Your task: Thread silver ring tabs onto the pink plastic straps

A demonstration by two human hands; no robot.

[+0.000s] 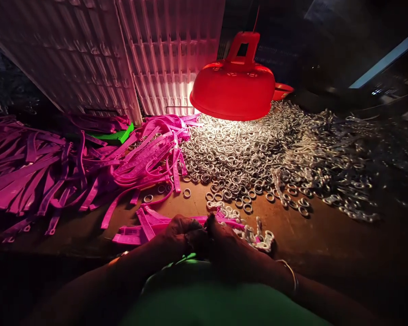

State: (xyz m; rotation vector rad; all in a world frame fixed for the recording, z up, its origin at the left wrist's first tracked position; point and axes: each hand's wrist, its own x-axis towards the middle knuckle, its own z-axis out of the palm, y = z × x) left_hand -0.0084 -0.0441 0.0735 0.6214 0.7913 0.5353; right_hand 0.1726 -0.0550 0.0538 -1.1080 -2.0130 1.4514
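On the surface [306, 237], pink straps [138, 174] and metal rings [231, 156] are lying within reach, a lamp [233, 93] hanging low, lighting them. My left hand [179, 233] and right hand [229, 242] are meeting beside straps, fingers curled; I can't tell what they're gripping.

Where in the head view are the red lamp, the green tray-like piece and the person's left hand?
Red lamp [231, 93]: head view, front of its shade.
Green tray-like piece [125, 134]: head view, its exposed right end.
Left hand [181, 230]: head view, back of the hand.
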